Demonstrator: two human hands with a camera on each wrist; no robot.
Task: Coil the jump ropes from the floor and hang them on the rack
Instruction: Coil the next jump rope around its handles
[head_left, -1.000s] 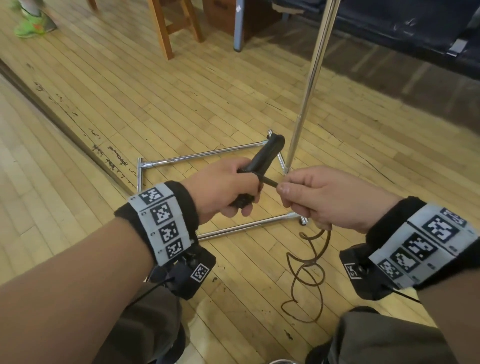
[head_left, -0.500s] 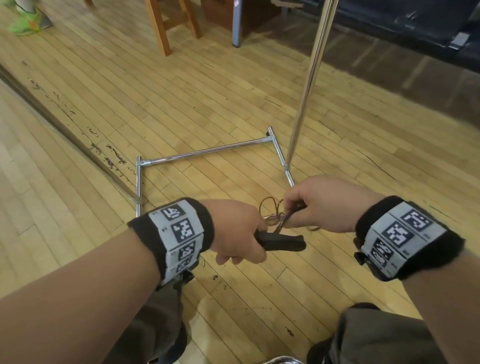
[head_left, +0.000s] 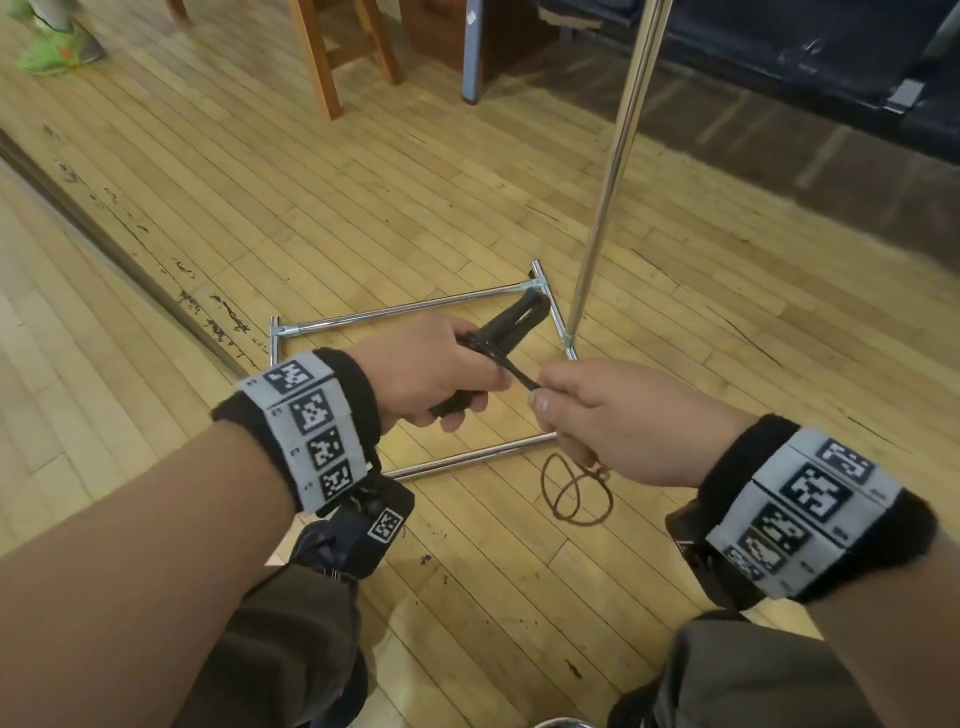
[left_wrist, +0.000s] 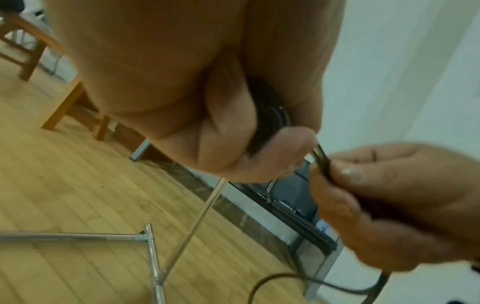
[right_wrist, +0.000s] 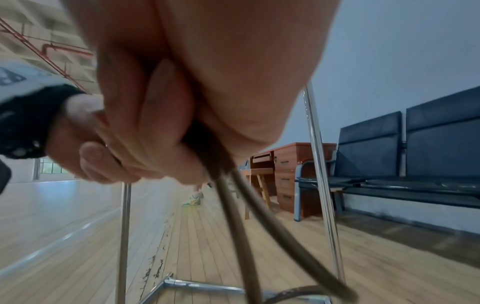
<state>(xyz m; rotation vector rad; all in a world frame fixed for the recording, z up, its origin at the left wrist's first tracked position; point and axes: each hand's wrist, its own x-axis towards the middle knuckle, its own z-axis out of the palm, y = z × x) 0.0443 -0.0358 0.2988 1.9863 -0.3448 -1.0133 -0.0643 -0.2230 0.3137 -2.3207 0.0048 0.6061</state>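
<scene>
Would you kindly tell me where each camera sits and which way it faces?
Head: looks down at both forearms, the left hand gripping the handles, the right hand pinching the rope, and the rack base.
Left wrist: under the palm, looking along the fingers.
Right wrist: low, facing the bench.
Shared: every view shows the rope and rack.
</scene>
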